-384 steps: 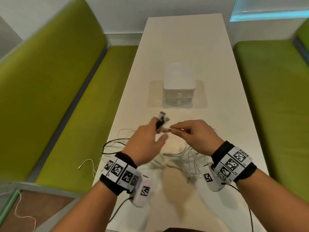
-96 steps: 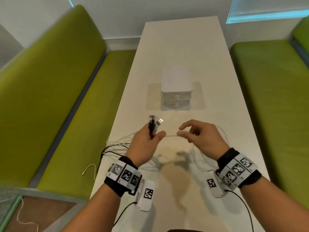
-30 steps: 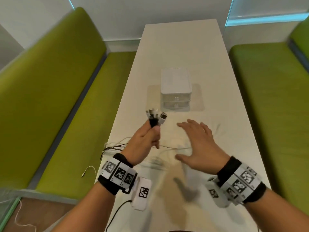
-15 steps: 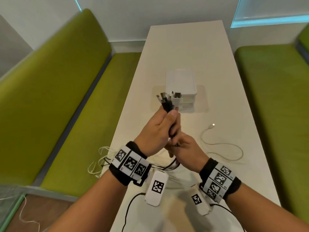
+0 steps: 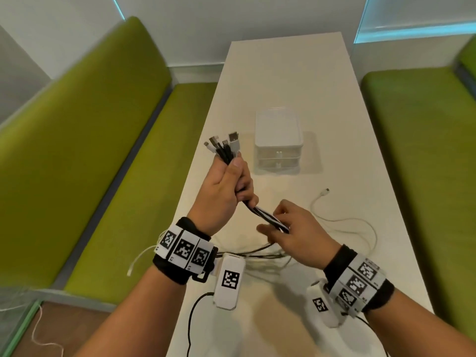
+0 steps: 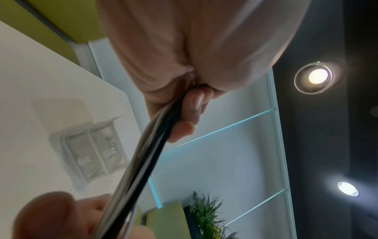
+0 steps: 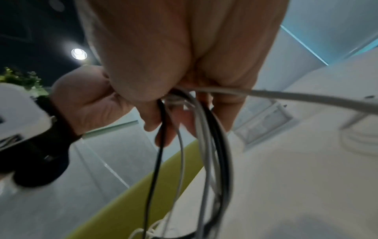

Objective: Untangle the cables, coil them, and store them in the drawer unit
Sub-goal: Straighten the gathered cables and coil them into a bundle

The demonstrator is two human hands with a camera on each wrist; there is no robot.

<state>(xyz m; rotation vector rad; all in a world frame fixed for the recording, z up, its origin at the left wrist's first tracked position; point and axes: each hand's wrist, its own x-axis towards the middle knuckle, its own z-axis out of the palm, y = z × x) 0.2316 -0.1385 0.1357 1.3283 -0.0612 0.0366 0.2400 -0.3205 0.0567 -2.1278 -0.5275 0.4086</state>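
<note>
Black and white cables, bunched into one mixed bundle [image 5: 226, 153], are gripped in the left hand [image 5: 222, 194], whose fingers are curled fully round the strands. The connector ends [image 5: 223, 143] project above the fist, fanned slightly apart. Below the fist the bundle runs down and to the right into the right hand [image 5: 291, 234], which pinches it between thumb and fingers; the right wrist view shows black, grey and white strands [image 7: 204, 145] hanging in loops beneath that hand.

The trailing lengths lie on the white rectangular desk [image 5: 296, 81] between the two wrists, and some hang over the desk's left edge toward the green upholstered bench [image 5: 85, 140]. One separate thin white cable [image 5: 345, 222] lies loosely curved on the desk to the right of the right hand, apart from the bundle.

The small translucent white two-drawer unit [image 5: 278, 140] stands on the desk beyond the hands, both drawers closed.
</note>
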